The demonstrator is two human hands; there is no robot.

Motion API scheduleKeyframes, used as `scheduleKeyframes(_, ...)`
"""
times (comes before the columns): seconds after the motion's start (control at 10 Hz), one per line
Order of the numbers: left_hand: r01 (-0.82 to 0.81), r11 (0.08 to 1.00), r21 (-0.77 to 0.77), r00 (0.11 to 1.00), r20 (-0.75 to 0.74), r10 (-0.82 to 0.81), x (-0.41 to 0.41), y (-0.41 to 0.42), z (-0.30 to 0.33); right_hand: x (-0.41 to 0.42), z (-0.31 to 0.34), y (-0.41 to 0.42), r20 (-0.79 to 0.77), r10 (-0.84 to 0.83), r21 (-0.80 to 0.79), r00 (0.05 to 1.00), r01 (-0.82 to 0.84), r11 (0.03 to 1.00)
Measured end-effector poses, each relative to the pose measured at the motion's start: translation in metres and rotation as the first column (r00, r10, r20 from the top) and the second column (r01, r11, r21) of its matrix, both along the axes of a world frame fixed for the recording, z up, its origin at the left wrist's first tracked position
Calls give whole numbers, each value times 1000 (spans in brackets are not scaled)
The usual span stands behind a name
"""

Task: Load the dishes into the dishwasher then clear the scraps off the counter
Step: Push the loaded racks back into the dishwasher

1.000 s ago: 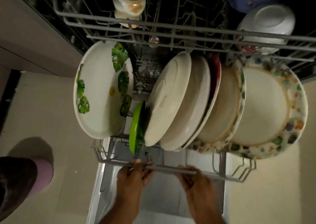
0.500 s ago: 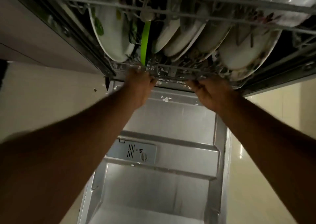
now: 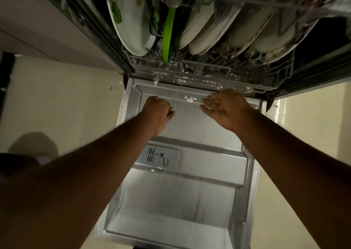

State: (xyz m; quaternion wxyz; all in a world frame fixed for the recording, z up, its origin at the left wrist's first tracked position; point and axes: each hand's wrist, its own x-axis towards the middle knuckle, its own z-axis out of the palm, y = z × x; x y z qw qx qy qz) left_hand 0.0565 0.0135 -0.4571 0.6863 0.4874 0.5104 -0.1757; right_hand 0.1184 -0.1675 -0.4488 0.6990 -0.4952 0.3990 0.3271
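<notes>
The open dishwasher door (image 3: 190,182) lies flat and fills the middle of the view, with pale floor (image 3: 62,100) on both sides of it. At its far edge the lower rack (image 3: 209,72) sits inside the machine, full of plates standing on edge: a leaf-patterned plate (image 3: 129,20) on the left, a thin green plate (image 3: 168,34) beside it, then cream plates (image 3: 218,26) leaning right, their tops cut off by the upper rack. White scraps (image 3: 190,99) dot the door's far lip and the rack front. Both arms reach over the door. The left hand (image 3: 158,112) is curled into a loose fist, holding nothing. The right hand (image 3: 226,106) hangs relaxed with fingers half bent, empty, just short of the rack. A detergent dispenser (image 3: 158,157) sits mid-door.
</notes>
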Motion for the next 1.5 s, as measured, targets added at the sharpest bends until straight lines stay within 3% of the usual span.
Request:
scheduleKeyframes(0.4, -76, 996, -45, 992, -100, 72, -77, -28, -2, -95, -7, -11, -116, -16, -5, 993, 16, 1000)
scheduleKeyframes(0.6, -17, 993, -114, 987, -159, -2, -166, -39, -8, -172, -16, -5, -214, -48, -43, 976, 40, 998)
scheduleKeyframes(0.9, -107, 981, -160, 965, -256, 63, -283, -62, 3, -283, -2, -16, -280, -126, -23, 952, 124, 992)
scheduleKeyframes(1.1, -177, 978, -108, 945, -295, 138, -372, -77, 4, -375, -19, -30, -386, -189, -63, 903, 179, 982)
scheduleKeyframes(1.3, -110, 990, -86, 923, -378, 70, -458, -101, -7, -475, -37, -44, -479, -241, -98, 844, 222, 970)
scheduleKeyframes(1.4, -168, 980, -102, 910, -398, 115, -483, -115, -23, -505, -56, -47, -495, -291, -87, 819, 287, 954)
scheduleKeyframes(1.5, -175, 973, -153, 909, -404, 100, -490, -121, -36, -517, -81, -42, -477, -448, -141, 757, 437, 888)
